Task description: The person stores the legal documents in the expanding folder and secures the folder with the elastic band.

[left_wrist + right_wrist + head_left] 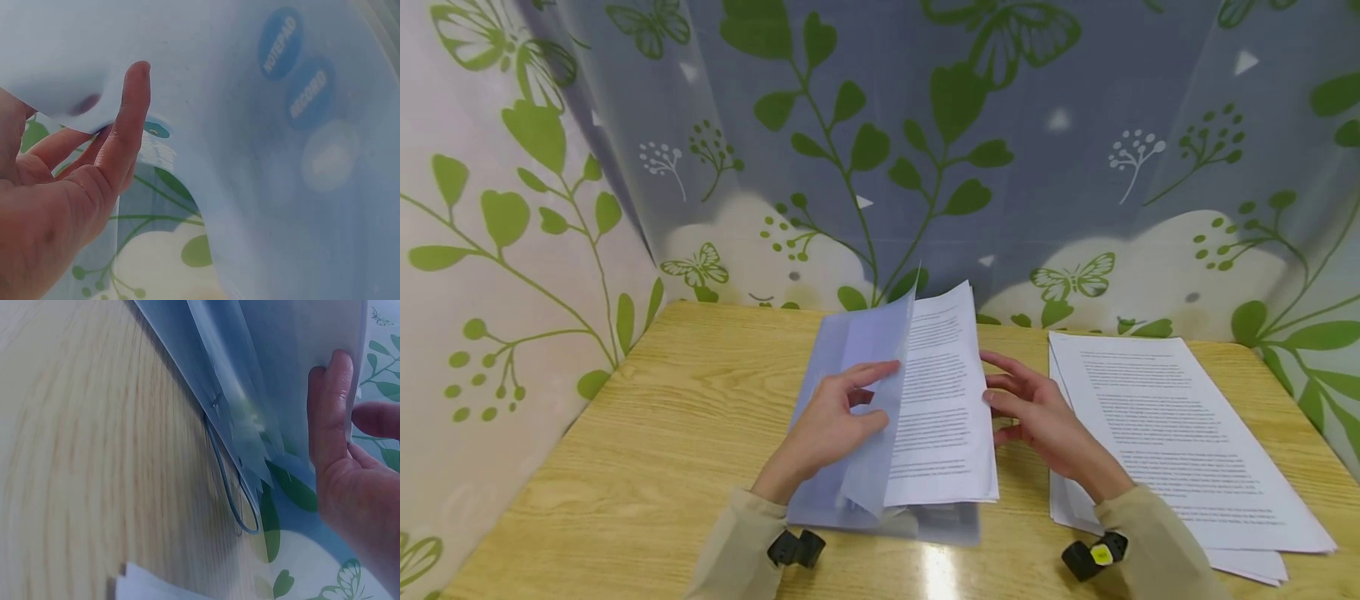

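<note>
A translucent blue folder (830, 367) lies on the table with its cover (237, 206) raised. My left hand (831, 421) is at that cover, index finger extended and thumb apart from it; in the left wrist view the hand (75, 194) has its index finger in front of the sheet, a dark thumb shape showing through. Printed papers (936, 400) stand tilted at the folder's right part. Their right edge is held by my right hand (1045, 417); in the right wrist view this hand (356, 481) has fingers on one face and thumb on the other.
Another stack of printed papers (1180, 433) lies on the wooden table (647, 467) to the right, slightly fanned at its lower edge. A patterned curtain (700, 167) hangs behind and at both sides. A thin cord loop (228, 494) sticks out from the folder's edge.
</note>
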Available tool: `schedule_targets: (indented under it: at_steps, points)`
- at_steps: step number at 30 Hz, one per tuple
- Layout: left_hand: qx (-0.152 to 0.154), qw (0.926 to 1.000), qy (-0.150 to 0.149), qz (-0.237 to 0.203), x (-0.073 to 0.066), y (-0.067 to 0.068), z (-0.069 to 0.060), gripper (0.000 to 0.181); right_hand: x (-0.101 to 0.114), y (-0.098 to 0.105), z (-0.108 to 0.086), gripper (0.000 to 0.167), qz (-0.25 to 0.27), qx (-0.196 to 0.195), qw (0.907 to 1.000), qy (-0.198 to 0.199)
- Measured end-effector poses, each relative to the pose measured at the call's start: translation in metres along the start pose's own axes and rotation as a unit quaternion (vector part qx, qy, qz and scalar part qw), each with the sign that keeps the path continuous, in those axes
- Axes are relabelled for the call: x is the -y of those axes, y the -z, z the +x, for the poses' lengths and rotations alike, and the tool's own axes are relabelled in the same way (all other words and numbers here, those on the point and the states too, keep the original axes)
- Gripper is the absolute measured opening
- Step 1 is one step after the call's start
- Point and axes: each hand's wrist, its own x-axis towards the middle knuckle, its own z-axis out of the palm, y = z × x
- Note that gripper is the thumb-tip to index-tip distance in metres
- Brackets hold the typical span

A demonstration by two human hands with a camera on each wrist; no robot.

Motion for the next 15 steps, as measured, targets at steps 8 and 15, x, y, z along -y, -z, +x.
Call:
schedule_targets:
  at_steps: [8,15]
  points:
    - [0.002,1.0000,0.001,-0.001,-0.0008,0.0005,-0.0005,0.064,-0.0012,-0.0033,0.0034,0.064,0.011,0.011,0.9999,0.003]
    - [0.001,1.0000,0.002,-0.005,-0.0008,0.0004,-0.0010,0.063,-0.0013,-0.0072,0.0054,0.064,0.011,0.014,0.9998,-0.003]
